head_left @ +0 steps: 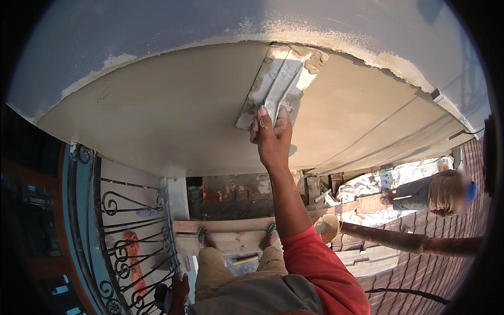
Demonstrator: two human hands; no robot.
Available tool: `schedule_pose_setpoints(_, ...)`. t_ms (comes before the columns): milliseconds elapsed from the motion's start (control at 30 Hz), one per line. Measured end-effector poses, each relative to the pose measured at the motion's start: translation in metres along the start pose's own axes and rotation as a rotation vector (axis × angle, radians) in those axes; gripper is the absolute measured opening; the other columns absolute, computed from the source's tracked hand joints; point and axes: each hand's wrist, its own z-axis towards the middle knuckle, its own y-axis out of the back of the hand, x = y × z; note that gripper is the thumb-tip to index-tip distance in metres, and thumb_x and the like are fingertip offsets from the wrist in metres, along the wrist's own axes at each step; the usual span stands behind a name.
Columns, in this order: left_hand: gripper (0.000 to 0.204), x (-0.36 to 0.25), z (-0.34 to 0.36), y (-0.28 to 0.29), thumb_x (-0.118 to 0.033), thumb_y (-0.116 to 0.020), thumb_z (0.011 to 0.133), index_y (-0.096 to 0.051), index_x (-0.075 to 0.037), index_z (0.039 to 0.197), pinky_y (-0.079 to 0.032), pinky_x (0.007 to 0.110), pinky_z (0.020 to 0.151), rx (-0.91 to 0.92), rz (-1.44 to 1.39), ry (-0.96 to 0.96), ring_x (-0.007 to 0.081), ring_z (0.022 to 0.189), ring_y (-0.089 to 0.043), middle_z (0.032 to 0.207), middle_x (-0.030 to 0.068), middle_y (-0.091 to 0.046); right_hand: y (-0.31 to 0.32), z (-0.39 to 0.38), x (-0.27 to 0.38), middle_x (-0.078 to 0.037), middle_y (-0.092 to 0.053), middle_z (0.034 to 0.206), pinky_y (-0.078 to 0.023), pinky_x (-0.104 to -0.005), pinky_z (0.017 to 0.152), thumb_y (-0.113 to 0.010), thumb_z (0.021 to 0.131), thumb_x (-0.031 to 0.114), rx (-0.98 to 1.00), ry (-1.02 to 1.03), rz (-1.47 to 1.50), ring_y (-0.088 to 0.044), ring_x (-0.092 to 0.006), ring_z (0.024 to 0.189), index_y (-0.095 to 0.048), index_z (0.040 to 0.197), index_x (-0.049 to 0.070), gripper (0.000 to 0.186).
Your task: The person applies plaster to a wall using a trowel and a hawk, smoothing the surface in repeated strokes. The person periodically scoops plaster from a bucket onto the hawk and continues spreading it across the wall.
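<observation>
My right hand (273,134) is closed round the handle of a flat rectangular plastering trowel (278,86). The blade lies against a wall of smooth, damp-looking plaster (173,105), near its upper edge. Grey mortar clings to the blade's upper right corner and sides. Low at the left, beside the railing, my left hand (179,286) shows only in part. Its fingers look curled next to a dark rounded object (163,298) whose kind I cannot make out.
I stand on a wooden plank (226,244). A black wrought-iron railing (131,236) with orange cloth (134,262) behind it is at left. At right are a rusty pole (409,242), a bucket (328,228), roof tiles (420,268) and another person (441,194) near white sheeting (367,181).
</observation>
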Motion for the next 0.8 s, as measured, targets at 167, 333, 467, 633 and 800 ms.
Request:
schedule_pose_setpoints(167, 0.057, -0.051, -0.007, 0.009, -0.042, -0.053, 0.106, -0.059, 0.004, 0.139, -0.042, 0.05, 0.115, 0.036, 0.02, 0.046, 0.0434, 0.134, -0.054, 0.14, 0.0285, -0.059, 0.038, 0.009, 0.015, -0.001, -0.059, 0.083, -0.044, -0.0244, 0.059, -0.061, 0.109, 0.018, -0.019, -0.001, 0.021, -0.055, -0.008, 0.068, -0.054, 0.11, 0.003, 0.016)
schedule_pose_setpoints(333, 0.057, -0.074, -0.01, 0.01, -0.043, -0.052, 0.106, -0.059, 0.005, 0.138, -0.042, 0.051, 0.115, 0.061, 0.048, 0.051, 0.0449, 0.133, -0.055, 0.14, 0.0295, -0.059, 0.074, 0.017, 0.028, -0.001, -0.059, 0.083, -0.044, -0.0244, 0.058, -0.061, 0.109, 0.018, -0.047, 0.003, 0.029, -0.054, -0.0081, 0.067, -0.053, 0.107, 0.004, 0.016)
schedule_pose_setpoints(467, 0.058, -0.089, -0.008, 0.005, -0.043, -0.052, 0.106, -0.06, 0.005, 0.137, -0.042, 0.051, 0.114, 0.051, 0.072, 0.038, 0.0454, 0.133, -0.055, 0.138, 0.03, -0.06, 0.109, 0.025, 0.044, 0.0, -0.058, 0.081, -0.044, -0.0242, 0.058, -0.06, 0.109, 0.02, -0.058, 0.002, 0.088, -0.053, -0.0079, 0.065, -0.053, 0.106, 0.005, 0.016)
schedule_pose_setpoints(633, 0.057, -0.114, -0.005, 0.004, -0.043, -0.052, 0.106, -0.06, 0.004, 0.138, -0.042, 0.051, 0.114, 0.037, 0.089, -0.01, 0.0453, 0.132, -0.055, 0.138, 0.0298, -0.06, 0.151, 0.035, 0.063, 0.001, -0.055, 0.08, -0.042, -0.0249, 0.058, -0.061, 0.108, 0.02, -0.077, -0.009, 0.079, -0.049, -0.0075, 0.063, -0.054, 0.106, 0.006, 0.016)
schedule_pose_setpoints(800, 0.056, -0.143, -0.004, 0.005, -0.042, -0.053, 0.106, -0.059, 0.002, 0.139, -0.042, 0.051, 0.113, 0.056, 0.151, -0.016, 0.046, 0.132, -0.055, 0.138, 0.0297, -0.059, 0.195, 0.049, 0.08, 0.001, -0.053, 0.076, -0.042, -0.0259, 0.057, -0.063, 0.108, 0.02, -0.129, 0.028, 0.222, -0.048, -0.0089, 0.062, -0.056, 0.105, 0.007, 0.015)
